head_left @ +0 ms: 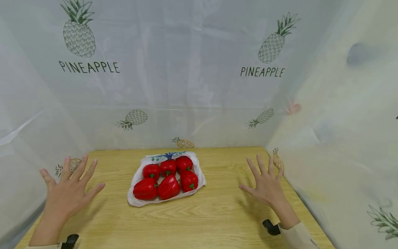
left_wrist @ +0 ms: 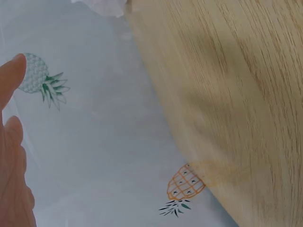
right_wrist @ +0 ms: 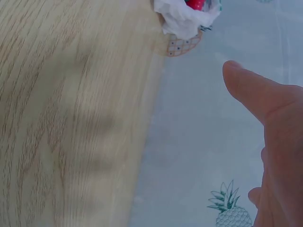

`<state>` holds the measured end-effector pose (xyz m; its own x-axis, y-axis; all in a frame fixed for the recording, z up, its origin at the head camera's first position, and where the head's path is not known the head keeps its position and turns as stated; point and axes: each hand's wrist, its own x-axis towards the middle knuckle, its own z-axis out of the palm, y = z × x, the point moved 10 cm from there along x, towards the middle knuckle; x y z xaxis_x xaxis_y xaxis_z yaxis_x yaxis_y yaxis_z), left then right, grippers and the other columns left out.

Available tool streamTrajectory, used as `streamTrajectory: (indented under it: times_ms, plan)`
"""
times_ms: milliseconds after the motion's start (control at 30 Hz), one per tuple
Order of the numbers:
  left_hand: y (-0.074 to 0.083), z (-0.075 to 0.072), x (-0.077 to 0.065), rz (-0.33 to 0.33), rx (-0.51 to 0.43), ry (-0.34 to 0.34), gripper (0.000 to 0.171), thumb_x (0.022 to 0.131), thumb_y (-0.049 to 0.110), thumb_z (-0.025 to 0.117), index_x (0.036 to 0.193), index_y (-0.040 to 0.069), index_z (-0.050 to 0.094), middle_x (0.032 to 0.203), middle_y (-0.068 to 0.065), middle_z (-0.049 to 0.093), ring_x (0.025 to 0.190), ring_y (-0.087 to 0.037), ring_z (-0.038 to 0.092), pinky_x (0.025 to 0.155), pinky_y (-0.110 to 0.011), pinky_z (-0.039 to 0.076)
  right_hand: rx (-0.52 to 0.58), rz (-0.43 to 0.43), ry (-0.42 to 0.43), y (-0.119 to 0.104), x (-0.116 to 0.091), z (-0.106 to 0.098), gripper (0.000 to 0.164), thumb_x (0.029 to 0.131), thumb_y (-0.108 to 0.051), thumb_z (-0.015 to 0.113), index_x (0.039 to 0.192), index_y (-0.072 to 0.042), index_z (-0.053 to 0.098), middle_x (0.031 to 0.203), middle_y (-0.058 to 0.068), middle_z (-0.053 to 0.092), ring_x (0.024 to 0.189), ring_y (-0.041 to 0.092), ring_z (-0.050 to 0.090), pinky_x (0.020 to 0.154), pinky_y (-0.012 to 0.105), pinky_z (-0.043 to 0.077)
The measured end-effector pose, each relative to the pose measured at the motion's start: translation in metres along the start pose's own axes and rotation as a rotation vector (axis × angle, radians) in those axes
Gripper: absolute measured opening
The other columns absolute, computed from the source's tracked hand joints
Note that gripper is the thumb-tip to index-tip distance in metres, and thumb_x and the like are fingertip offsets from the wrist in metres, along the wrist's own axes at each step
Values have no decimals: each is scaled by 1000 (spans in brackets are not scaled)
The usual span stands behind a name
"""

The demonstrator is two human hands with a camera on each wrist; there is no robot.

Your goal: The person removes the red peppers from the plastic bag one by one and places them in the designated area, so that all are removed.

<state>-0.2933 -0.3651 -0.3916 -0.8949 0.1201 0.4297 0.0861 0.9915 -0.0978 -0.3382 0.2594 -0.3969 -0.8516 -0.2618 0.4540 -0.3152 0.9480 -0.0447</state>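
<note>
Several red bell peppers (head_left: 169, 187) with green stems sit together in a shallow, white cloth-lined tray (head_left: 136, 202) on the wooden table. A blue-green print shows on the cloth's far edge. To the left of the tray, my left hand (head_left: 66, 197) hovers with fingers spread, holding nothing. On the other side my right hand (head_left: 268, 186) is also raised, fingers fanned out and touching nothing. The left wrist view shows only the thumb side of the left hand (left_wrist: 14, 156). In the right wrist view, the thumb (right_wrist: 251, 87) points toward the tray's white cloth (right_wrist: 182, 19).
The wooden table (head_left: 217, 221) spans the space between the hands. A pale sheet (head_left: 186, 86) printed with pineapples hangs behind it and along both sides. Dark wrist-worn devices appear at the left wrist (head_left: 70, 241) and the right wrist (head_left: 271, 227).
</note>
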Motion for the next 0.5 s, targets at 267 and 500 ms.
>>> streamTrajectory:
  times_ms: [267,500]
  plan:
    - [2,-2,1,11,11,5,102,97,74,57,172,34,0,179,-4,-6,160,-45,-18,103,-76,-32,-36,15,-44,-2,0,0,111,87,-74,72,172,-33,15,175,21,19,153,67,6,106,92,4]
    - [7,-4,4,30,-8,32,102,96,70,62,172,34,4,179,-3,-2,160,-43,-17,105,-75,-32,-34,12,-32,-4,0,-3,110,87,-73,73,172,-32,17,175,20,20,153,66,9,106,92,9]
